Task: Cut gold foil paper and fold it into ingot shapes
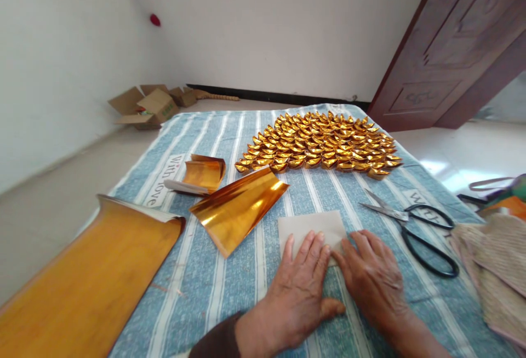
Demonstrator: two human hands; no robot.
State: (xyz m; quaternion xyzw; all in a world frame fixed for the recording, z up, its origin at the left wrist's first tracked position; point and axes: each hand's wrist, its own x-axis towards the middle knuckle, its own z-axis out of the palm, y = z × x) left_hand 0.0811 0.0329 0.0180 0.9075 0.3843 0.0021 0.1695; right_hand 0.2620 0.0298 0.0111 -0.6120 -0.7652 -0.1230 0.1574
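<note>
A pale square sheet of paper (309, 222) lies on the striped cloth in front of me. My left hand (298, 284) rests flat on its lower part with the fingers stretched out and the thumb apart. At the sheet's lower right corner, my right hand (372, 276) has bent fingers closed at the edge, its thumb side close to my left fingertips. The hands cover the sheet's near edge. Black-handled scissors (405, 215) lie spread to the right. Left of the sheet are a gold foil sheet (238, 210) and a smaller curled foil piece (204, 173).
Many folded gold foil ingots (320, 144) stand in rows at the table's far side. A large gold sheet (90, 281) hangs over the left edge of the blue striped tablecloth (213, 128). A beige cloth (493, 265) is at right; an open cardboard box (150, 107) sits on the floor.
</note>
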